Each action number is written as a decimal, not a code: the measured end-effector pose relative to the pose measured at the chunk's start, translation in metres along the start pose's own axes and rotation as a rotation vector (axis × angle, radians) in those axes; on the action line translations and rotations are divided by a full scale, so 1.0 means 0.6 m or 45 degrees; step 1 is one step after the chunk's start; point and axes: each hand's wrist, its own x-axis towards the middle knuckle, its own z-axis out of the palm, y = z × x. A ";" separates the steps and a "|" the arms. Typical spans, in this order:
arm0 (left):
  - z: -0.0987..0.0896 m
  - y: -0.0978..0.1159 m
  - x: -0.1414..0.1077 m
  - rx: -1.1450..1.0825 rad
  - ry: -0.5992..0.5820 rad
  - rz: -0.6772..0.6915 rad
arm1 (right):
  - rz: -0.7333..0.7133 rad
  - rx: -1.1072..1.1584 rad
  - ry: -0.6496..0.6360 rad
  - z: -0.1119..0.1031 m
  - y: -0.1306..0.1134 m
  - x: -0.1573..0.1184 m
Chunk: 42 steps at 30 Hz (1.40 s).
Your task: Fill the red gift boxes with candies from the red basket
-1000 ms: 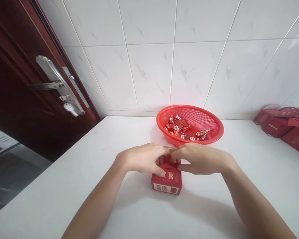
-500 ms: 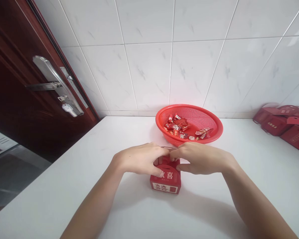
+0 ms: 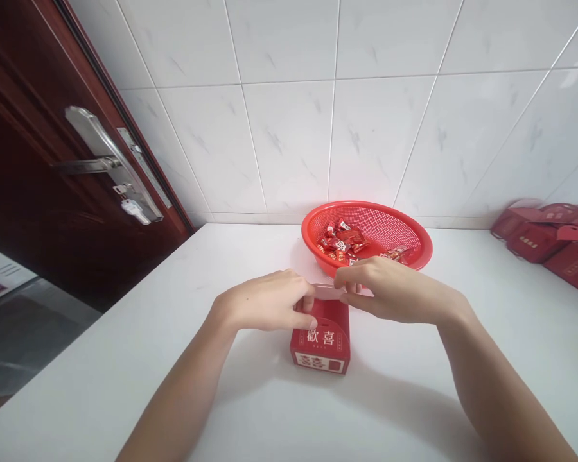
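A small red box (image 3: 320, 346) with white characters stands on the white table, its top flaps raised and apart. My left hand (image 3: 270, 300) is at the box's left side, its thumb on the edge of the front flap and its fingers curled over the top. My right hand (image 3: 395, 290) hovers at the back right of the box, fingers bent and thumb apart, with nothing seen in it. Behind the box, a red mesh basket (image 3: 417, 247) holds several wrapped candies (image 3: 349, 239), partly covered by my right hand.
Several red boxes (image 3: 534, 242) are grouped at the table's back right. The white table (image 3: 139, 359) meets a tiled wall (image 3: 289, 147). A dark red door (image 3: 33, 160) with a metal handle and keys stands at the left.
My right hand has moved up and right, away from the box top toward the basket. My left hand has shifted slightly back and left, uncovering more of the box's front flap and its characters.
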 end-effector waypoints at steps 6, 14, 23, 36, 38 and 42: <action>0.003 -0.009 0.010 -0.009 -0.025 -0.212 | 0.074 -0.121 -0.135 0.007 -0.001 0.005; 0.010 -0.011 0.018 0.041 -0.016 -0.284 | 0.013 -0.122 -0.317 0.021 0.001 0.009; 0.009 -0.014 0.022 0.061 -0.047 -0.247 | 0.034 -0.140 -0.326 0.024 -0.006 0.011; 0.007 -0.024 0.034 -0.028 -0.135 -0.063 | 0.022 -0.254 -0.229 0.041 -0.018 0.022; 0.007 -0.023 0.035 -0.020 -0.132 -0.061 | 0.012 -0.256 -0.218 0.044 -0.020 0.024; 0.008 -0.024 0.038 -0.021 -0.125 -0.090 | 0.012 -0.259 -0.225 0.043 -0.019 0.023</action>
